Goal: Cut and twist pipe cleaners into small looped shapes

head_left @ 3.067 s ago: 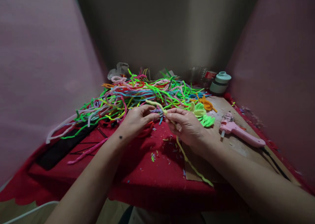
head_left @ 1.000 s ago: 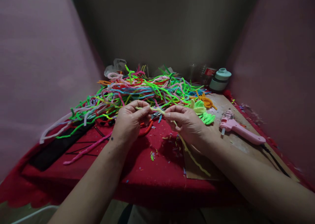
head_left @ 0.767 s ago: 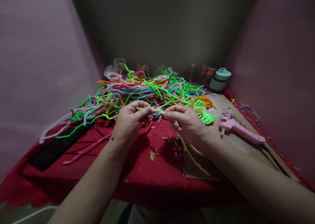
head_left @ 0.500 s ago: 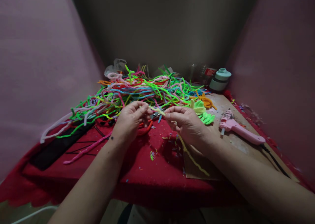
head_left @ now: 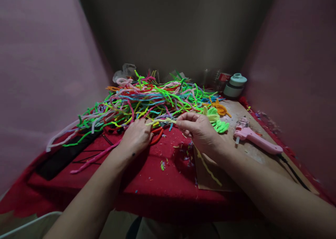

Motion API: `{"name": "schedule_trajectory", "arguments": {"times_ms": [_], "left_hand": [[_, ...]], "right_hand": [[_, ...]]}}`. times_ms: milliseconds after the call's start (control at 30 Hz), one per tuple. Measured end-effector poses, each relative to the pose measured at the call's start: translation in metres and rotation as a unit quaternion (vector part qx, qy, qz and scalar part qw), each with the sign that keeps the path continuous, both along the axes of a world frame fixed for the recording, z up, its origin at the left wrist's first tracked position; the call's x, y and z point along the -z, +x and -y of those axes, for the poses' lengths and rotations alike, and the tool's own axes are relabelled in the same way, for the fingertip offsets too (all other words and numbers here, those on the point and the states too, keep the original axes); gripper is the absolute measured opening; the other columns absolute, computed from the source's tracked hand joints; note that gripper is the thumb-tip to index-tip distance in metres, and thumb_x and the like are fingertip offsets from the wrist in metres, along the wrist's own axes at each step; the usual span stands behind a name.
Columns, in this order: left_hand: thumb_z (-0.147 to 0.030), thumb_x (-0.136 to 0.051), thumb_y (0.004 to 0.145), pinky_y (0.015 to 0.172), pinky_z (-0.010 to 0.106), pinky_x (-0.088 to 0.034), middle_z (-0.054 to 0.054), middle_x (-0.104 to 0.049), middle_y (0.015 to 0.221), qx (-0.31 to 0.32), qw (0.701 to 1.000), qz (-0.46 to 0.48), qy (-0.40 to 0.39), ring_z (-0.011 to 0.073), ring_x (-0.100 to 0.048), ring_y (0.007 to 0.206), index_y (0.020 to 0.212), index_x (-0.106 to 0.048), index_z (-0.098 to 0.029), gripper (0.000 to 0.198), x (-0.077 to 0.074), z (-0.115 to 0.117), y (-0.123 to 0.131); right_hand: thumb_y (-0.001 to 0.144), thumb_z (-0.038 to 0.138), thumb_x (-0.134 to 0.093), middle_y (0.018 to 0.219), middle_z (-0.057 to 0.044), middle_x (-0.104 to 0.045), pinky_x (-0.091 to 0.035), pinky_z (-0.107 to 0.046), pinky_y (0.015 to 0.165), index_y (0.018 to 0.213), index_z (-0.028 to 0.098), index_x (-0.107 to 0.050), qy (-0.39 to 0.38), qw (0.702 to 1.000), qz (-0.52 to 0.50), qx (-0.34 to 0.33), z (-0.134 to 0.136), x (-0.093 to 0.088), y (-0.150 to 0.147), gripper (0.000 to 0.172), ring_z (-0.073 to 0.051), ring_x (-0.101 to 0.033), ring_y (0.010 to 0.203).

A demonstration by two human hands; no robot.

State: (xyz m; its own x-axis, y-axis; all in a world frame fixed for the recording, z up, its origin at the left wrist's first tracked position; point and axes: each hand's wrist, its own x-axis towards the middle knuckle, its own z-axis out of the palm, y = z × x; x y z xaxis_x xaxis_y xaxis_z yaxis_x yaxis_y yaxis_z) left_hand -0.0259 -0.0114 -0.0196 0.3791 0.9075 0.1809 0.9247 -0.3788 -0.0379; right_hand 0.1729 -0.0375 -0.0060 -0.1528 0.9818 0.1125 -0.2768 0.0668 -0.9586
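A thin pale yellow pipe cleaner [head_left: 165, 120] is pinched between the thumb and fingers of my right hand [head_left: 196, 127]. Its short end points left, and a longer tail dangles below the hand over the board. My left hand [head_left: 137, 135] is low, back upward, at the front edge of the pile; its fingers curl down out of sight. The yellow end crosses just over the left knuckles. Right beside those fingers lie red-handled cutters [head_left: 156, 136], partly covered, their metal head under the yellow strand.
A tangled heap of coloured pipe cleaners [head_left: 157, 95] spreads behind my hands. On the right, a brown board [head_left: 252, 158] carries a pink glue gun [head_left: 258, 138], green petal-like loops [head_left: 216, 120] and an orange coil [head_left: 220, 107]. A teal-lidded bottle [head_left: 235, 84] stands behind. A black strip [head_left: 59, 162] lies left.
My left hand has come off the yellow strand, turned back upward and dropped toward the red-handled cutters. My right hand keeps its pinch nearly in place.
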Motion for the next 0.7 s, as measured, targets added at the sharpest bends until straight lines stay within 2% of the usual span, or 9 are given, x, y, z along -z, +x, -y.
{"name": "schedule_trajectory", "arguments": {"times_ms": [133,300,433,600,700], "left_hand": [[-0.017,-0.042,0.076,0.076,0.034,-0.041,0.014,-0.062,0.094,0.04,0.998,-0.04,0.03,0.024,-0.056,0.088,0.1,-0.057,-0.013,0.029,0.0,-0.001,-0.003],[-0.023,-0.042,0.076,0.069,0.034,-0.04,0.015,-0.062,0.091,0.007,0.996,-0.069,0.052,0.0261,-0.056,0.083,0.097,-0.053,-0.012,0.026,-0.009,0.004,-0.006],[-0.029,-0.043,0.077,0.06,0.031,-0.038,0.012,-0.06,0.083,-0.022,0.998,-0.045,0.035,0.0242,-0.056,0.073,0.092,-0.048,-0.014,0.021,-0.013,0.007,-0.01],[-0.022,-0.04,0.076,0.06,0.031,-0.037,0.01,-0.054,0.076,-0.053,0.997,-0.01,0.06,0.0221,-0.052,0.069,0.086,-0.043,-0.015,0.012,-0.028,0.014,-0.02],[-0.017,-0.038,0.077,0.061,0.031,-0.035,0.009,-0.053,0.076,-0.033,0.997,-0.014,0.068,0.0213,-0.049,0.068,0.084,-0.041,-0.017,0.008,-0.039,0.028,-0.026]], "right_hand": [[0.062,0.022,-0.066,0.051,0.005,-0.046,-0.02,-0.023,0.044,0.064,0.015,-0.059,-0.007,1.0,0.003,-0.002,0.001,-0.001,0.0,0.01,-0.005,-0.031,0.044],[0.061,0.02,-0.066,0.053,0.004,-0.048,-0.02,-0.024,0.045,0.064,0.015,-0.059,-0.011,1.0,-0.004,-0.003,0.0,-0.001,0.0,0.009,-0.006,-0.032,0.045],[0.062,0.021,-0.066,0.051,0.004,-0.048,-0.021,-0.024,0.045,0.064,0.016,-0.06,-0.008,1.0,-0.007,-0.017,-0.002,0.001,0.001,0.008,-0.006,-0.032,0.045],[0.061,0.023,-0.07,0.05,0.004,-0.049,-0.021,-0.024,0.045,0.063,0.016,-0.06,-0.016,1.0,0.009,0.008,-0.003,0.003,0.0,0.012,-0.006,-0.032,0.044],[0.061,0.024,-0.07,0.056,0.002,-0.054,-0.024,-0.024,0.047,0.062,0.016,-0.062,0.001,0.999,0.03,0.031,-0.003,0.002,0.0,0.011,-0.006,-0.035,0.047]]}}
